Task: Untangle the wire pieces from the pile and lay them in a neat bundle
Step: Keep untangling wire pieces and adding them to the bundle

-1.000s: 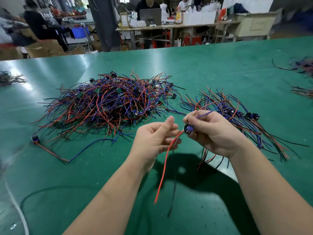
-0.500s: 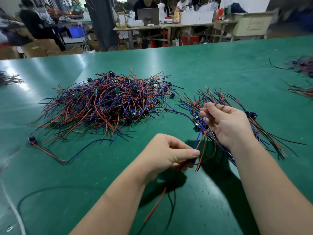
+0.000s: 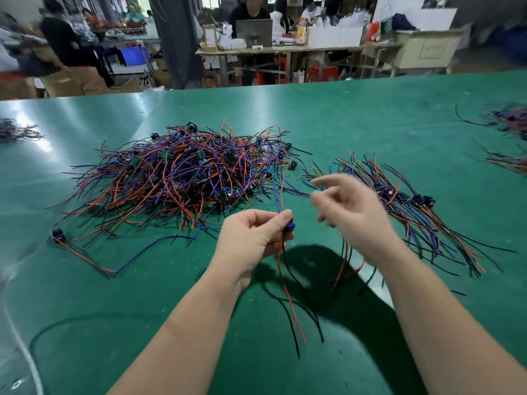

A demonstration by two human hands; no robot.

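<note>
Left hand point(image 3: 252, 238), centre of frame: thumb and fingers pinch the blue connector of one wire piece point(image 3: 290, 226). Its red and black leads hang down towards the lower centre; its blue lead rises towards the pile. Right hand point(image 3: 352, 209), right of centre: blurred, fingers spread loosely, gripping nothing, raised over the near end of the bundle point(image 3: 405, 203). The tangled pile point(image 3: 182, 178) lies left of centre on the green table point(image 3: 356, 115), with the bundle just right of it. A separate wire piece point(image 3: 58, 235) lies at the pile's lower left
</note>
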